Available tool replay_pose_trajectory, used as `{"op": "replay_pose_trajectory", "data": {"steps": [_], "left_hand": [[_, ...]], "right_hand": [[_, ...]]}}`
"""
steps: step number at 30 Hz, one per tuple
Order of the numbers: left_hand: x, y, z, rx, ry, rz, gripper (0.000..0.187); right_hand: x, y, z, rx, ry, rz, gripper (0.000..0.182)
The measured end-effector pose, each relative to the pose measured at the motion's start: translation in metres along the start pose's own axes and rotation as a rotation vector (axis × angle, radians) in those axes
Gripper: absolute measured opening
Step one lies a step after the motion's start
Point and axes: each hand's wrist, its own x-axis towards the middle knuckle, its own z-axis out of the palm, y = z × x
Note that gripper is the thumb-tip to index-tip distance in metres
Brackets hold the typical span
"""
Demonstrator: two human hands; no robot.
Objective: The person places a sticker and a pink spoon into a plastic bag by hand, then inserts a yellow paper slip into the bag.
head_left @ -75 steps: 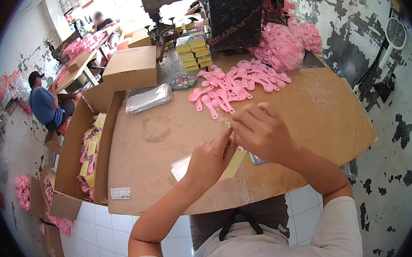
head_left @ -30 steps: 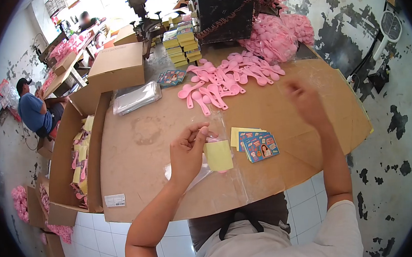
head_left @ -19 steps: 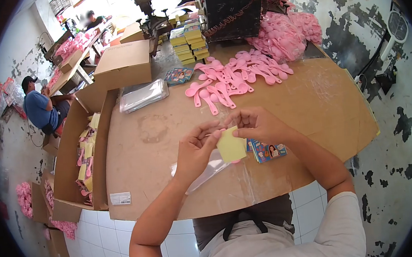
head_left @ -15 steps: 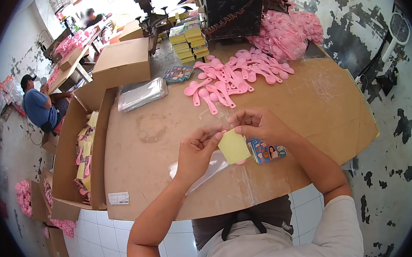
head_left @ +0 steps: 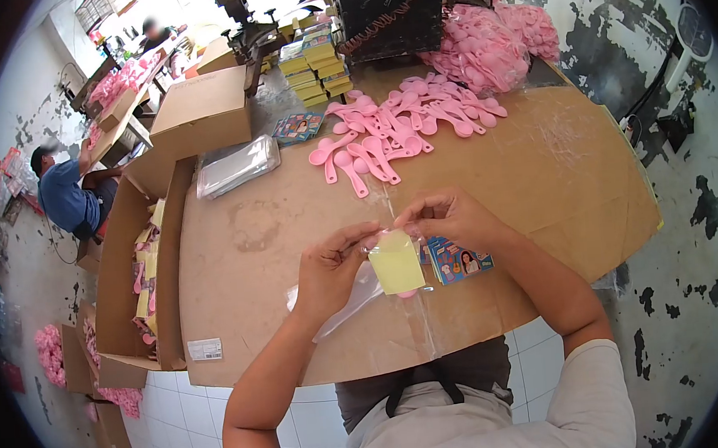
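Both hands pinch the top of a small clear bag holding a yellow card (head_left: 395, 263), with a pink spoon end showing under its lower edge. My left hand (head_left: 334, 269) is closed at the bag's upper left corner, my right hand (head_left: 450, 219) at its upper right. Right of the bag, partly under my right hand, lies a stack of blue printed cards (head_left: 460, 260). Flat clear bags (head_left: 352, 308) lie beside my left wrist. Beyond my hands is a pile of pink spoons (head_left: 406, 125).
An open carton (head_left: 170, 295) of packed pieces stands left of the cardboard-covered table (head_left: 249, 315). Further back are a bundle of clear bags (head_left: 238, 166), a closed box (head_left: 201, 110), card stacks (head_left: 315, 67) and bagged spoons (head_left: 480, 49). A person (head_left: 70, 194) sits far left.
The bag with the yellow card has shifted slightly left and down and hangs straighter. Both hands still grip its top. The camera view has shifted a little.
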Motion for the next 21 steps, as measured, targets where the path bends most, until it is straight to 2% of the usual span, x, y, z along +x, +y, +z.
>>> {"op": "replay_pose_trajectory", "data": {"steps": [5,7,10,13,14,19,21], "left_hand": [[0.0,0.001,-0.005,0.041,-0.065,0.053,0.023],[0.0,0.006,-0.005,0.056,-0.087,0.1,0.023],[0.001,0.004,-0.009,0.045,-0.108,0.075,0.024],[0.003,0.009,-0.01,-0.191,-0.15,-0.032,0.025],[0.003,0.008,-0.01,-0.139,-0.134,-0.037,0.025],[0.005,0.006,-0.009,0.006,-0.094,-0.152,0.027],[0.006,0.005,-0.01,-0.012,-0.075,-0.105,0.027]], "right_hand": [[0.003,0.005,0.002,0.038,0.009,-0.104,0.016],[0.003,0.005,0.0,0.006,0.026,-0.077,0.016],[0.002,-0.002,-0.003,-0.006,0.024,-0.037,0.016],[0.001,0.0,0.0,0.001,0.005,-0.037,0.016],[0.001,0.003,0.0,0.004,-0.002,-0.044,0.017],[0.003,0.007,-0.002,-0.001,-0.007,-0.048,0.03],[0.003,0.004,0.0,-0.012,-0.021,-0.082,0.036]]}}
